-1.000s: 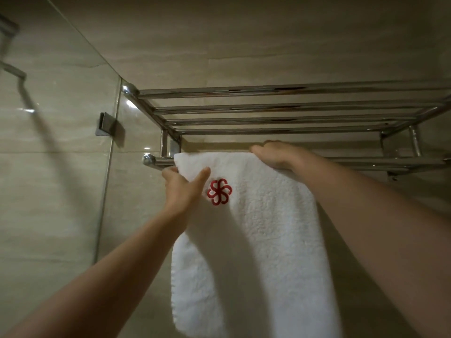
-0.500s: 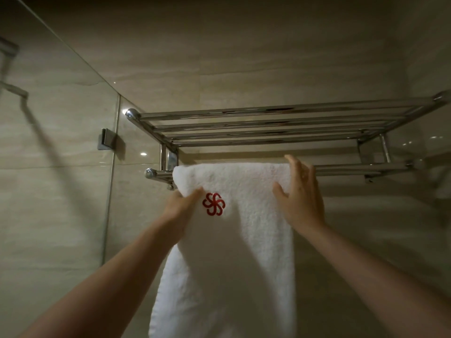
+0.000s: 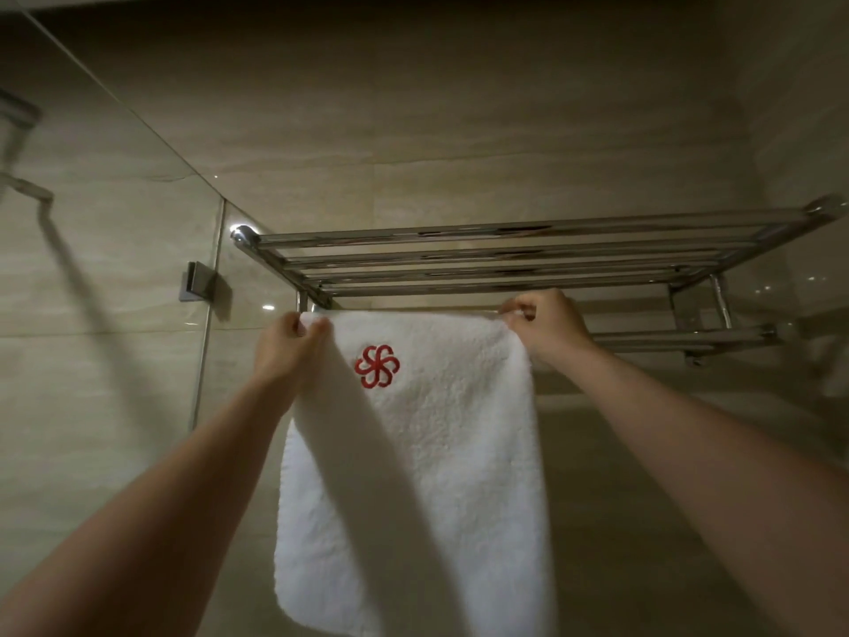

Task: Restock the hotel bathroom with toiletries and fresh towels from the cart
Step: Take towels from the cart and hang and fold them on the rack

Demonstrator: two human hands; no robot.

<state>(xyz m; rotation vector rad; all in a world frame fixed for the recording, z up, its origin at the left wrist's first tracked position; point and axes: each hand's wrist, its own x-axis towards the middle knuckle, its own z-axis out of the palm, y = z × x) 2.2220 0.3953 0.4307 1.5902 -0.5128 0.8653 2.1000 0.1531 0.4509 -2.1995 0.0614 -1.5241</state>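
Observation:
A white towel [image 3: 441, 452] with a red embroidered flower logo [image 3: 376, 366] hangs over the lower bar of a chrome towel rack [image 3: 505, 250] fixed to the beige tiled wall. My left hand [image 3: 294, 347] pinches the towel's top left corner at the bar. At the top right corner, my right hand [image 3: 542, 328] pinches the towel's edge. The bar under the towel is hidden; its bare right part [image 3: 689, 337] shows past my right hand.
A glass shower panel [image 3: 115, 268] stands at the left, held to the wall by a metal clamp [image 3: 197, 281]. The rack's upper shelf of several chrome rails carries nothing. Beige tiles cover the wall behind.
Both hands have moved up to the towel's top corners. The right hand went from lying flat on the towel's right side to pinching its top edge. The towel now hangs wider.

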